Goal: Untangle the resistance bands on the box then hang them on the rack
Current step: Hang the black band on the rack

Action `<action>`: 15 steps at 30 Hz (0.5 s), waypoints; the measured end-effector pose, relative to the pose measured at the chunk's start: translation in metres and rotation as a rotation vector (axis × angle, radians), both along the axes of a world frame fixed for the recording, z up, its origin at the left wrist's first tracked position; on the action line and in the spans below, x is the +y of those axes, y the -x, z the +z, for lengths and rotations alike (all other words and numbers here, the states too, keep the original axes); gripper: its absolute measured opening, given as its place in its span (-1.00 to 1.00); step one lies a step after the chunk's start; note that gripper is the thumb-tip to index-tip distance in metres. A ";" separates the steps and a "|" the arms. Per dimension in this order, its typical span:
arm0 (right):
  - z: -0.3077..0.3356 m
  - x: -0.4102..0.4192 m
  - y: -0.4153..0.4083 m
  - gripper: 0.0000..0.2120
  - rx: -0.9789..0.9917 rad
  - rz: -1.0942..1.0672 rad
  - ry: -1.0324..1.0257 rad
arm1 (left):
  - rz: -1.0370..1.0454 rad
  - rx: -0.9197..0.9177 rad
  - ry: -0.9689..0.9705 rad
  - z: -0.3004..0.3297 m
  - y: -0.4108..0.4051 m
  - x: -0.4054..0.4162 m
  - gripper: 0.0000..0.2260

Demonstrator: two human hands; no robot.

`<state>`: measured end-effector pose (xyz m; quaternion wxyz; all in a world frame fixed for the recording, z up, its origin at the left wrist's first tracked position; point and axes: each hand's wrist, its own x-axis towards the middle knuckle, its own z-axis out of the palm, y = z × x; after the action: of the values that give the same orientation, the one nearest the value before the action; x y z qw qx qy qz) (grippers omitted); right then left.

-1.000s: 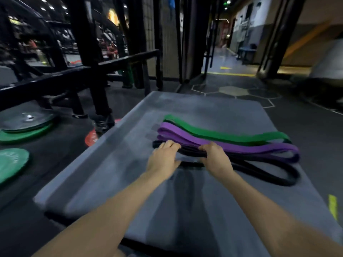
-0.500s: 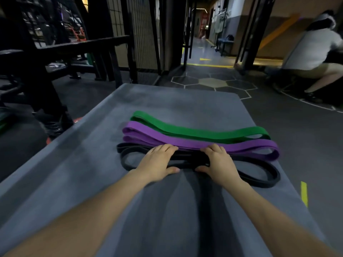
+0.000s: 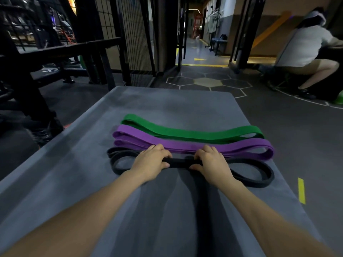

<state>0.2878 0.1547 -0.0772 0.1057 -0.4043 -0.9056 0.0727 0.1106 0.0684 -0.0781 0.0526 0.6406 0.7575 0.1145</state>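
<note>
Left hand and right hand are both closed around the middle of the black band, thumbs nearest the wearer. The band's long axis runs left-right across the box, loops splaying beyond each fist. Purple band and green band lie parallel, just beyond, toward the far edge. Judgement: 3 bands appear separated; lifting comes next.

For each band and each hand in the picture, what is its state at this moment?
black band: lying on the box, gripped at its middle by both hands, a loop open on each side.
purple band: lying flat, folded, untouched.
green band: lying flat, folded, farthest from the person.
left hand: closed on the black band.
right hand: closed on the black band.
box: grey top, carrying all three bands.
</note>
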 end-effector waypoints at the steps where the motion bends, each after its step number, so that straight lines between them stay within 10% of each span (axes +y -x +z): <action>1: -0.001 -0.001 0.002 -0.65 -0.005 -0.002 0.000 | -0.003 0.018 -0.002 0.000 -0.001 0.000 -0.73; 15: -0.011 0.000 -0.010 -0.65 0.050 0.029 -0.035 | -0.034 0.143 -0.113 -0.011 -0.003 -0.001 -0.70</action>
<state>0.2977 0.1550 -0.0878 0.1342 -0.3873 -0.9096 0.0685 0.1133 0.0673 -0.0893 -0.0357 0.6616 0.7408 0.1101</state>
